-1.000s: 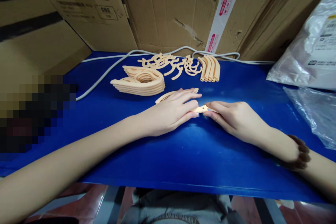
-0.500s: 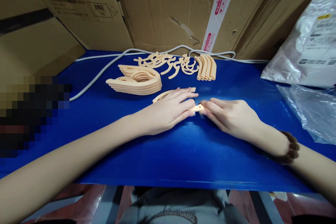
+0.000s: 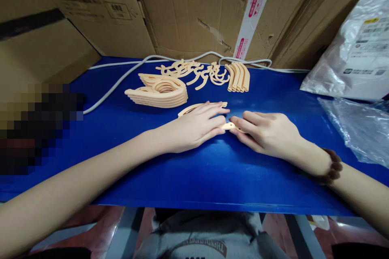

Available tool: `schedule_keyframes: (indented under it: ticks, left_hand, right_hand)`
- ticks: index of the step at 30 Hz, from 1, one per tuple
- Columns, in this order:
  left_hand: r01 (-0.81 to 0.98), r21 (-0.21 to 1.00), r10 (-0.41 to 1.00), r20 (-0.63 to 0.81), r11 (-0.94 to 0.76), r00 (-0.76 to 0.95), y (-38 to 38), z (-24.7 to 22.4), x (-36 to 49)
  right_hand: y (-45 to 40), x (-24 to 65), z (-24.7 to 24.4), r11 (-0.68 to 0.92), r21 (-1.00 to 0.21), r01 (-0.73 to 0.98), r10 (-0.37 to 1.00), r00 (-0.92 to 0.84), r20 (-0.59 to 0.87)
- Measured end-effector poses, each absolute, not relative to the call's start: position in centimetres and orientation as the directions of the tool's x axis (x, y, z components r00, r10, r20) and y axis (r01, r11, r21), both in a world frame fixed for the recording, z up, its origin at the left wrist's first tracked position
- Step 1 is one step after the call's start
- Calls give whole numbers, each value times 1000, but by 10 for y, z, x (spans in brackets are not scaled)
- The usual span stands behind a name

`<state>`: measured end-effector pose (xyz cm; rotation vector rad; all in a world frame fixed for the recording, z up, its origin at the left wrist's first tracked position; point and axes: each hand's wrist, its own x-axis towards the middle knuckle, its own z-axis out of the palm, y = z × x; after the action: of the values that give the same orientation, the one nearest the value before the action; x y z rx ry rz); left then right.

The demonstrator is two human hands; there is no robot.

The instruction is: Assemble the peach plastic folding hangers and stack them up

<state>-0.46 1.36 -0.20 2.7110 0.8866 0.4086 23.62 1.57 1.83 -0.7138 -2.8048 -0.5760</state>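
Observation:
My left hand [image 3: 196,129] lies over a beige curved plastic hanger piece [image 3: 189,110], covering most of it. Its thumb and index finger pinch one end of a small beige joint [image 3: 227,126] with a round hole in it. From the other side, my right hand [image 3: 269,132] closes its thumb and fingertips on the same joint, and a thin beige edge shows beneath them. Both hands rest low at the tabletop. How the pieces fit together under the fingers is hidden.
Behind my left hand sits a stack of beige hanger bodies [image 3: 158,99]. Further back lie loose hooks [image 3: 202,77] and several curved arms [image 3: 239,77]. A white cable [image 3: 114,93] runs along the cardboard boxes [image 3: 194,12]. Plastic bags [image 3: 349,60] stand at the right.
My right fingers have shifted slightly on the joint, showing a thin edge of it beneath them. My left hand has hardly moved. The whole view has moved a little.

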Motion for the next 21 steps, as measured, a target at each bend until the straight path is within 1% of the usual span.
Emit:
schedule_keyframes:
  ticks: [7,10,15,18,21]
  left_hand:
    - [510,351,591,180,-785,786,13,0,-4]
    - [502,350,585,190,-791,789,12,1,-3]
    - [510,346,593,198,-788,781,12,0,-2]
    - [515,353,602,206,-781,771,13,-2,-2]
    - [521,352,609,219,-778,762,14,-4,-2]
  right_hand:
    - [16,237,18,812,288,507,427,-853,299]
    - [17,237,17,822,237,518,452,-846,281]
    - [19,236,17,842,76,535,508,-832,223]
    - [21,235,18,821,-66,568,570,-805,165]
    - [22,234,18,765,-205,610,637,-765,102]
